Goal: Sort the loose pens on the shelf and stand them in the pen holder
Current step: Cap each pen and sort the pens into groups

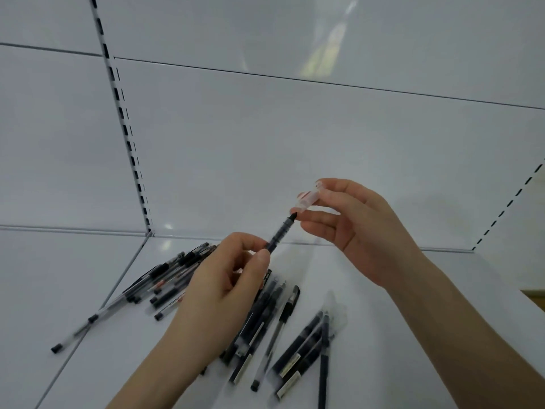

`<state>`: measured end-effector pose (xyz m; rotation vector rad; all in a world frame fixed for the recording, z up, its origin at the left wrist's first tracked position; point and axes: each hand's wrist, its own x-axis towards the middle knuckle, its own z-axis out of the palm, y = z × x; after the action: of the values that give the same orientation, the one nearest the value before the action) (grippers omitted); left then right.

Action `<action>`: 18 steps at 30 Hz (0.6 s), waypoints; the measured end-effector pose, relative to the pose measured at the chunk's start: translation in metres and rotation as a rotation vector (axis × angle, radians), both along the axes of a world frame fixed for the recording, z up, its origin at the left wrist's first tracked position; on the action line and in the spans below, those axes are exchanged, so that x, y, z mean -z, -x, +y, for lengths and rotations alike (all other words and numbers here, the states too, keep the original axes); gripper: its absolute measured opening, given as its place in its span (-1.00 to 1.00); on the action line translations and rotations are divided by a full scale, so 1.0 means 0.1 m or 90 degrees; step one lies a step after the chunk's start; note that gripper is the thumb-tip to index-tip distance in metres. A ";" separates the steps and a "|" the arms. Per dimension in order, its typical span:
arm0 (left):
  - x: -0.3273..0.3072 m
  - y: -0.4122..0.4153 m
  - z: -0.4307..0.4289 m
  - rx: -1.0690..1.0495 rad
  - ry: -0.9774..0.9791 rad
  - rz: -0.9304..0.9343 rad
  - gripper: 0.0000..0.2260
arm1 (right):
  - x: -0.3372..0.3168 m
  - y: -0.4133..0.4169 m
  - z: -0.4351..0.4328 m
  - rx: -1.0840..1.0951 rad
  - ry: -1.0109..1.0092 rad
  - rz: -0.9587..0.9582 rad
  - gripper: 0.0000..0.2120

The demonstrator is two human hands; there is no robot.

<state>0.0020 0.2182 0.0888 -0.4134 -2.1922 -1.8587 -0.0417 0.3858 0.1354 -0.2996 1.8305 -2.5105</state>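
Both hands are pinching: left hand (233,278) the pen (278,231), right hand (351,228) its clear cap (308,199). Likely capping, so I'm aiming it straight onto the tip (293,215).

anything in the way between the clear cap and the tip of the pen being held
Nothing visible. The right hand pinches the clear cap just above the tip of the pen that the left hand holds, with only an open gap between them. The pen holder is not in view.
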 end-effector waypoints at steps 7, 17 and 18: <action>0.02 0.01 0.02 0.005 0.004 -0.006 -0.90 | 0.04 -0.02 0.02 0.004 -0.101 0.031 -0.92; 0.14 0.03 0.05 -0.026 0.080 0.055 -0.91 | 0.19 -0.07 -0.10 0.108 -0.177 0.117 -0.94; 0.16 0.03 0.06 -0.027 0.085 0.058 -0.90 | 0.23 -0.07 -0.12 0.126 -0.181 0.127 -0.93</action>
<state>-0.0012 0.2239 0.0725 -0.4632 -2.2523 -1.6449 -0.0345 0.3742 0.1124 -0.3894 2.3695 -2.3630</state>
